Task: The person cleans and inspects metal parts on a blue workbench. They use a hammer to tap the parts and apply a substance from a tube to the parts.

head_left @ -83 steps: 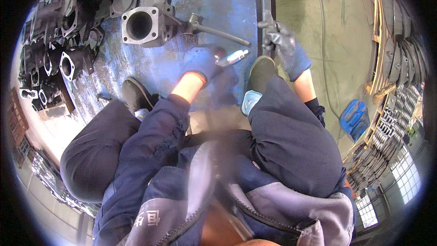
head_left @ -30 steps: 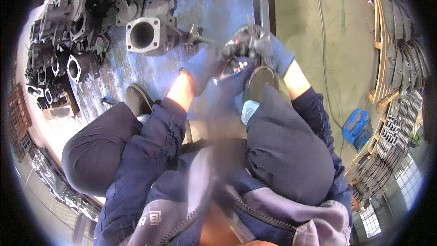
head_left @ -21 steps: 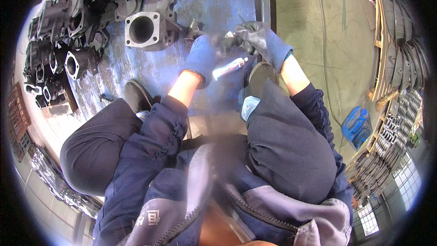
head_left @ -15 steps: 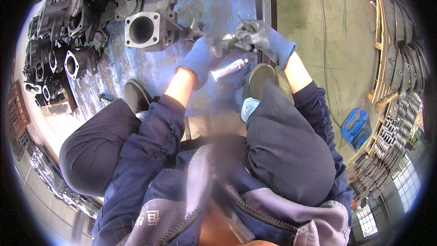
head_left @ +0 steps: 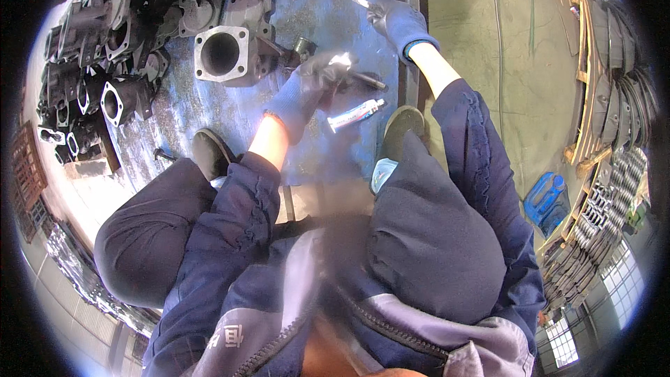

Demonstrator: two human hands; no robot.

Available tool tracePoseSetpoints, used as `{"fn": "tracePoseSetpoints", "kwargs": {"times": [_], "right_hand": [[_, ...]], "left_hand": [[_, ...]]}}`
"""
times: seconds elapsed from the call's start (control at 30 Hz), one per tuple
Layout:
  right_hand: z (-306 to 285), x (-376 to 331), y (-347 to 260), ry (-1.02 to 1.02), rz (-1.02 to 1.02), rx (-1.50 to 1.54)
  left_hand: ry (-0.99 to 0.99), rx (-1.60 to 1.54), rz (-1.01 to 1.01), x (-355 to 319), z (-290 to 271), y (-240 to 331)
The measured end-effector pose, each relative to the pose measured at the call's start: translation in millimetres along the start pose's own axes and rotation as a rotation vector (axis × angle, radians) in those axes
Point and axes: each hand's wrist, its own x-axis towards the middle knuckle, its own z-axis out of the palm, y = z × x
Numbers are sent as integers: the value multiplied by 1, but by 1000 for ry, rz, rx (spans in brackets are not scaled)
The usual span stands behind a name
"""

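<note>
My left hand (head_left: 305,91), in a blue glove with a dark coated palm, is closed around a shiny metal part (head_left: 342,61). A dark rod (head_left: 368,82) sticks out from under those fingers to the right; whether it belongs to that part I cannot tell. My right hand (head_left: 392,19), gloved alike, is farther off near the table's right edge. Its fingers pinch a small pale, flat-looking piece (head_left: 361,3), too small to name. A white and blue squeeze tube (head_left: 356,115) lies on the blue table just nearer than the rod. Beyond my left hand stands a small metal cylinder (head_left: 303,46).
A cast housing with a square flange (head_left: 221,54) stands left of my left hand. Several similar castings (head_left: 117,35) are piled at the far left. A bolt (head_left: 164,155) lies near my left shoe. Right, on the floor, are a blue plastic case (head_left: 546,199) and a loaded wooden pallet (head_left: 583,77).
My right hand has come away from my left hand and moved farther out, carrying the pale piece. My left hand stays closed on the metal part, a little lower.
</note>
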Motion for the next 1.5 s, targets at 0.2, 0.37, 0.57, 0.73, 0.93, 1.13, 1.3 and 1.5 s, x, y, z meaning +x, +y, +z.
{"fn": "tracePoseSetpoints", "kwargs": {"times": [0.2,0.37,0.57,0.73,0.93,1.13,1.3,1.5], "right_hand": [[-3,-9,-1,4,16,543],[-13,-89,-9,-328,142,1325],[-5,-132,-36,-40,-270,1349],[-27,-147,-39,232,-382,1140],[-66,-157,-41,367,-463,856],[-74,-169,-37,447,-537,706],[-79,-184,-34,342,-466,721],[-91,-193,-36,300,-545,901]], "left_hand": [[87,86,129,9,5,-6],[208,124,131,16,14,-2],[134,470,426,12,29,13],[81,376,584,1,52,48],[-65,147,614,-12,69,84],[97,668,768,-31,79,109],[97,551,696,-41,88,117],[56,705,804,-48,87,120]]}}
